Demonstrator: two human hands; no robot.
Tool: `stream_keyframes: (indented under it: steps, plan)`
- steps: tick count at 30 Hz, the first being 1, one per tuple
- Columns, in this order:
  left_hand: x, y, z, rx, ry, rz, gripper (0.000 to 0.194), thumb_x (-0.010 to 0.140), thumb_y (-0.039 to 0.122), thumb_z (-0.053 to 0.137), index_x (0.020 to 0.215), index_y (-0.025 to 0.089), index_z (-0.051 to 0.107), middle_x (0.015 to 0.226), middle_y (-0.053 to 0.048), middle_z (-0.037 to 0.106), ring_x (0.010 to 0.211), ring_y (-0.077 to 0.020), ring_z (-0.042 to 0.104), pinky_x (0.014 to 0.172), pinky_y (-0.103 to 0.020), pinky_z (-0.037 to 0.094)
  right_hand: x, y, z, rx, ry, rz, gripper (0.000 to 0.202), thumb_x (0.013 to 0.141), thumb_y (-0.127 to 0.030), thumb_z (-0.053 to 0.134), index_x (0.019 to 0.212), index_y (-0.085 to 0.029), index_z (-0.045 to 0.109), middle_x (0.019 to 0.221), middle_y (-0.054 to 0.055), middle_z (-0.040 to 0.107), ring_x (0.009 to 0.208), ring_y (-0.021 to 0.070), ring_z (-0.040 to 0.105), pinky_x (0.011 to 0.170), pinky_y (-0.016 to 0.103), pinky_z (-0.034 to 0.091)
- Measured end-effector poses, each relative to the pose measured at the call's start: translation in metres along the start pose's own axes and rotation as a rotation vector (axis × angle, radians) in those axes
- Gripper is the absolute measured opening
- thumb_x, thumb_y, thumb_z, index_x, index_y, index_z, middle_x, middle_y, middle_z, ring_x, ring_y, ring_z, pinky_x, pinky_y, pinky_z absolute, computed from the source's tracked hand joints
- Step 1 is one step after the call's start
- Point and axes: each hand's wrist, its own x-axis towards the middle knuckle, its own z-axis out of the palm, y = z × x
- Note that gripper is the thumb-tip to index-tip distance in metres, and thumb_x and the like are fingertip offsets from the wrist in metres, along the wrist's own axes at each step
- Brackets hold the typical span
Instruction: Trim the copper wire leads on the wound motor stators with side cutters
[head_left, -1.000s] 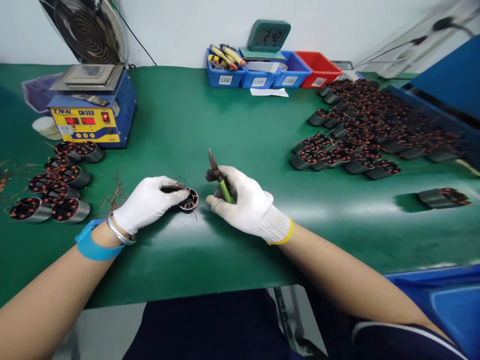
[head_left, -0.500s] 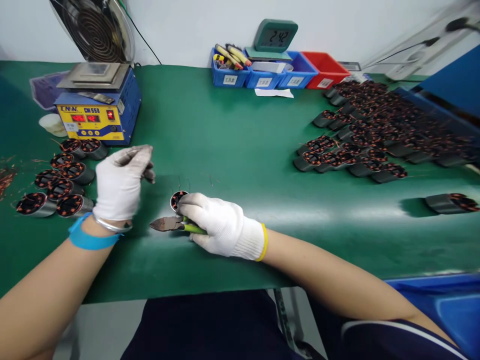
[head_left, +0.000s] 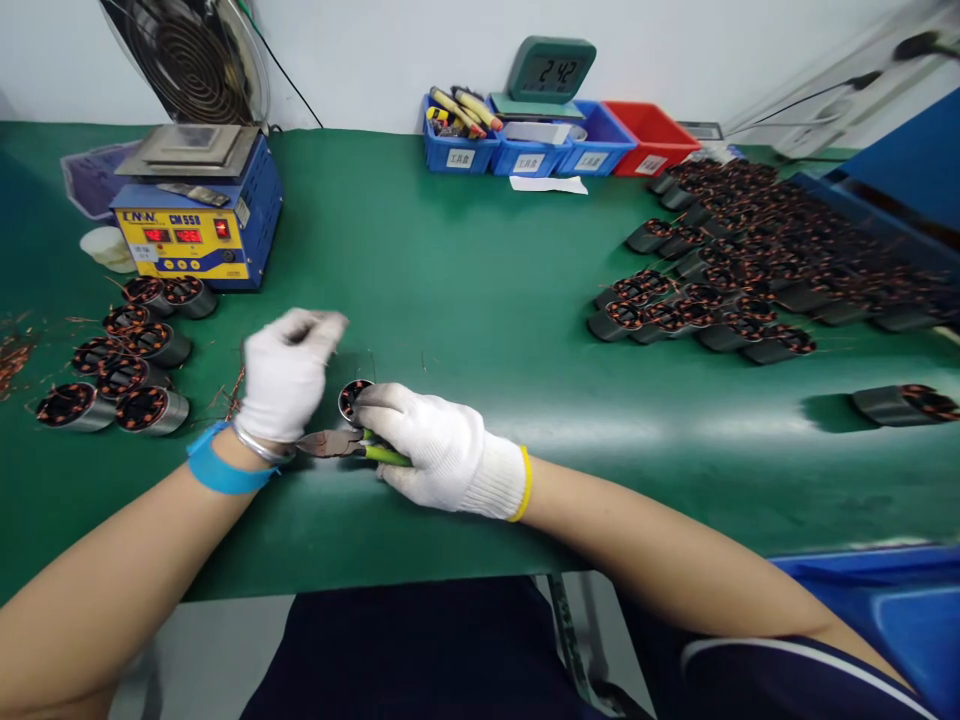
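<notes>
My right hand point(head_left: 424, 445), in a white knitted glove, is closed on green-handled cutting pliers point(head_left: 386, 456) whose dark jaws point left. Its fingertips also rest on the rim of a small motor stator point(head_left: 351, 400), a metal ring with copper windings that stands on the table. Just left of this stator hovers my gloved left hand point(head_left: 289, 370), thumb and fingers drawn together and smeared by motion. Whether it pinches a wire I cannot make out. Loose copper wire ends point(head_left: 234, 392) lie beside its wrist.
Several stators point(head_left: 154, 410) stand at the left, before a blue-yellow soldering pot unit point(head_left: 199, 235). A large group of stators point(head_left: 720, 270) fills the right back, with a single stator point(head_left: 900, 405) nearer. Blue bins point(head_left: 529, 160), a red bin point(head_left: 649, 140) and a clock point(head_left: 553, 70) line the wall.
My left hand has moved right, from beside the left stators towards the stator under my right hand. Wire ends by its wrist have come into sight. My right hand has stayed nearly still.
</notes>
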Motion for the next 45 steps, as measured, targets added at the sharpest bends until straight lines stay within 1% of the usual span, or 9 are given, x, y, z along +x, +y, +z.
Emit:
stream_keyframes:
  steps: [2, 3, 8, 10, 17, 26, 31, 39, 45]
  plan:
    - [0.009, -0.001, -0.014, -0.131, 0.151, -0.034, 0.019, 0.078, 0.036, 0.066, 0.082, 0.018, 0.071, 0.08, 0.0, 0.071, 0.072, -0.013, 0.062, 0.071, -0.027, 0.052, -0.002, 0.0, 0.001, 0.048, 0.048, 0.004, 0.05, 0.081, -0.024, 0.058, 0.13, -0.015, 0.051, 0.136, 0.016, 0.053, 0.111, 0.0274, 0.062, 0.081, 0.039, 0.057]
    - [0.012, 0.0, -0.022, -0.187, 0.122, -0.072, 0.023, 0.076, 0.036, 0.068, 0.089, 0.017, 0.071, 0.085, -0.002, 0.072, 0.075, -0.0142, 0.064, 0.071, -0.028, 0.053, -0.003, 0.0, 0.001, 0.099, 0.087, -0.003, 0.049, 0.08, -0.023, 0.058, 0.128, -0.016, 0.052, 0.135, 0.015, 0.055, 0.111, 0.0269, 0.062, 0.082, 0.039, 0.057]
    - [0.011, 0.009, -0.039, -0.092, -0.591, -0.266, 0.078, 0.062, 0.027, 0.075, 0.136, 0.013, 0.052, 0.116, -0.016, 0.071, 0.111, -0.032, 0.066, 0.086, -0.039, 0.056, -0.008, 0.011, -0.008, 0.366, 0.472, 0.138, 0.039, 0.08, -0.022, 0.058, 0.12, -0.019, 0.055, 0.123, 0.013, 0.062, 0.111, 0.0226, 0.062, 0.094, 0.039, 0.052]
    - [0.005, 0.01, -0.036, -0.014, -0.708, -0.255, 0.088, 0.064, 0.027, 0.072, 0.145, 0.011, 0.042, 0.12, -0.017, 0.069, 0.118, -0.0332, 0.062, 0.093, -0.041, 0.054, -0.009, 0.018, -0.015, 0.37, 0.49, 0.294, 0.041, 0.081, -0.024, 0.058, 0.122, -0.019, 0.054, 0.118, 0.011, 0.064, 0.104, 0.0219, 0.064, 0.09, 0.04, 0.053]
    - [-0.009, -0.001, -0.017, -0.131, -0.711, -0.129, 0.089, 0.077, 0.032, 0.06, 0.153, 0.007, 0.022, 0.127, -0.022, 0.064, 0.121, -0.0304, 0.06, 0.102, -0.045, 0.048, -0.015, 0.033, -0.047, -0.083, 0.126, 0.468, 0.046, 0.081, -0.026, 0.058, 0.127, -0.021, 0.059, 0.121, 0.009, 0.065, 0.103, 0.0276, 0.063, 0.079, 0.039, 0.052]
    - [-0.013, -0.002, -0.009, -0.182, -0.694, -0.096, 0.077, 0.081, 0.03, 0.056, 0.149, 0.006, 0.031, 0.124, -0.021, 0.067, 0.117, -0.0297, 0.063, 0.1, -0.046, 0.049, -0.003, 0.03, -0.07, -0.447, -0.122, 0.344, 0.045, 0.084, -0.024, 0.056, 0.129, -0.019, 0.056, 0.119, 0.012, 0.062, 0.102, 0.0294, 0.06, 0.08, 0.038, 0.046]
    - [-0.013, -0.003, -0.008, -0.186, -0.683, -0.055, 0.073, 0.081, 0.028, 0.055, 0.147, 0.004, 0.035, 0.129, -0.021, 0.063, 0.122, -0.0288, 0.06, 0.105, -0.044, 0.047, 0.006, 0.026, -0.075, -0.485, -0.195, 0.295, 0.047, 0.083, -0.024, 0.059, 0.13, -0.018, 0.056, 0.116, 0.013, 0.061, 0.099, 0.0293, 0.06, 0.082, 0.039, 0.044]
    - [-0.014, -0.005, -0.008, -0.168, -0.694, -0.007, 0.069, 0.081, 0.021, 0.051, 0.148, 0.007, 0.037, 0.131, -0.018, 0.063, 0.125, -0.0294, 0.057, 0.111, -0.049, 0.04, 0.012, 0.03, -0.078, -0.451, -0.262, 0.345, 0.036, 0.091, -0.031, 0.048, 0.126, -0.026, 0.058, 0.114, 0.005, 0.065, 0.092, 0.023, 0.062, 0.053, 0.028, 0.027]
    - [-0.013, -0.007, -0.008, -0.137, -0.684, 0.011, 0.072, 0.081, 0.022, 0.05, 0.149, 0.005, 0.034, 0.132, -0.018, 0.062, 0.125, -0.0281, 0.057, 0.112, -0.048, 0.039, 0.02, 0.028, -0.088, -0.529, -0.289, 0.315, 0.034, 0.093, -0.033, 0.049, 0.124, -0.024, 0.058, 0.11, 0.007, 0.065, 0.087, 0.0225, 0.061, 0.054, 0.028, 0.024]
